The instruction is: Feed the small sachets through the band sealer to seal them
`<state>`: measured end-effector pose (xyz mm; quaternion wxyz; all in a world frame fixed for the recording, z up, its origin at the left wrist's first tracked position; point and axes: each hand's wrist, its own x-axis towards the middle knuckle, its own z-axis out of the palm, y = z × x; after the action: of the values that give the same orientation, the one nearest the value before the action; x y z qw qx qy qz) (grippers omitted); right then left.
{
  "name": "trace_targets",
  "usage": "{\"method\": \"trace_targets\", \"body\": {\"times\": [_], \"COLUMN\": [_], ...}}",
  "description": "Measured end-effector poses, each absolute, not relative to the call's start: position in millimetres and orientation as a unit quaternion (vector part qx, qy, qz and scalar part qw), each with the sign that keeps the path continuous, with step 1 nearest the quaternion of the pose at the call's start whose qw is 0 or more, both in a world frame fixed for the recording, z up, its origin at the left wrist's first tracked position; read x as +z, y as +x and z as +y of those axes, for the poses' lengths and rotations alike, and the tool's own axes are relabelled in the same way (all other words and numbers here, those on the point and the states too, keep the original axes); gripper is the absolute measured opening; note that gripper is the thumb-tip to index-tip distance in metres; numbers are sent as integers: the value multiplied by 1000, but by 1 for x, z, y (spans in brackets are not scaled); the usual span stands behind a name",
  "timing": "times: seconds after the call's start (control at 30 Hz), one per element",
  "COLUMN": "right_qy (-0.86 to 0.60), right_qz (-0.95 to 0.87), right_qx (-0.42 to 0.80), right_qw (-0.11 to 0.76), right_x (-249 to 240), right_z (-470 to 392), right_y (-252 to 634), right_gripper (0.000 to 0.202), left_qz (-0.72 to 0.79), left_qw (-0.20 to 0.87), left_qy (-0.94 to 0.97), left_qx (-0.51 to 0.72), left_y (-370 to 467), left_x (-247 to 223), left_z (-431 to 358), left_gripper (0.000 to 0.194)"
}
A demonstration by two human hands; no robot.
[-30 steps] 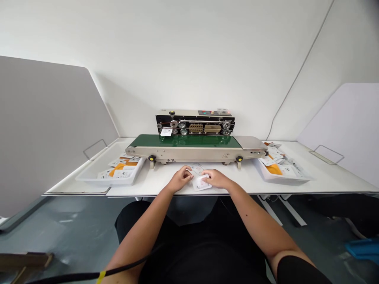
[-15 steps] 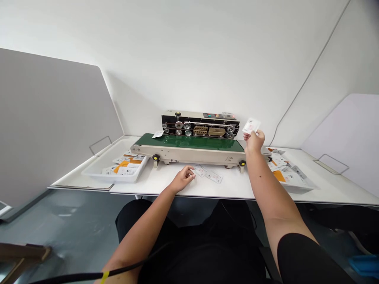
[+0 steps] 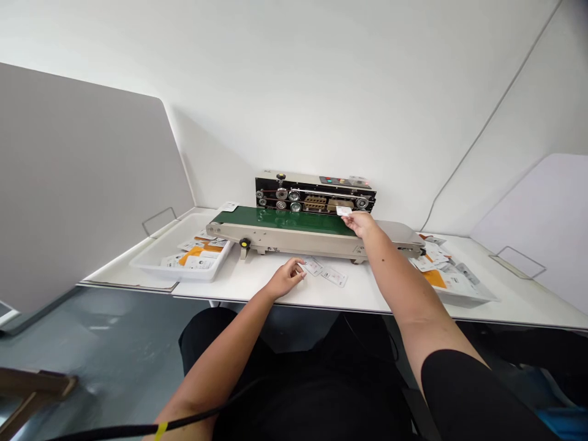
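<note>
My right hand [image 3: 358,223] pinches a small white sachet [image 3: 343,211] by its lower edge. It holds the sachet over the right part of the green conveyor belt [image 3: 289,219], against the front of the band sealer [image 3: 316,191]. On the white table my left hand [image 3: 285,277] rests with loosely curled fingers and the thumb apart, holding nothing. Its fingertips are beside a flat printed sachet [image 3: 313,266]; whether they touch it I cannot tell. A second sachet [image 3: 334,277] lies overlapping that one. Another sachet [image 3: 229,207] is at the belt's far left end.
Left of the conveyor, a translucent tray [image 3: 142,264] contains several white and orange sachets. A second tray [image 3: 473,299] with more sachets stands at the right. Grey panels [image 3: 87,184] flank the table, and a white wall is behind the sealer.
My right hand has moved left with its sachet, from beyond the sealer's right end to its front. The sachet on the belt has travelled left. My left hand stays put.
</note>
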<state>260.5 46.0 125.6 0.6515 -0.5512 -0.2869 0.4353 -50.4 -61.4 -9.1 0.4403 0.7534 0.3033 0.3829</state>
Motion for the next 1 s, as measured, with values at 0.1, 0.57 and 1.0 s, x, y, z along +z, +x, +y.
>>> {"method": "trace_targets", "body": {"times": [0.1, 0.57, 1.0], "right_qy": [-563, -548, -631], "right_qz": [-323, -756, -716], "right_qx": [418, -24, 99], "right_qw": [636, 357, 283], "right_x": [129, -2, -46], "right_z": [51, -99, -93], "right_y": [240, 212, 226], "right_gripper": [16, 29, 47], "left_qz": [305, 306, 330], "left_qw": [444, 419, 404], "left_qy": [751, 771, 774], "left_qx": [383, 368, 358], "left_y": [-51, -50, -48], "left_x": [-8, -18, -10], "left_z": [-62, -56, -60], "left_gripper": [36, 28, 31]}}
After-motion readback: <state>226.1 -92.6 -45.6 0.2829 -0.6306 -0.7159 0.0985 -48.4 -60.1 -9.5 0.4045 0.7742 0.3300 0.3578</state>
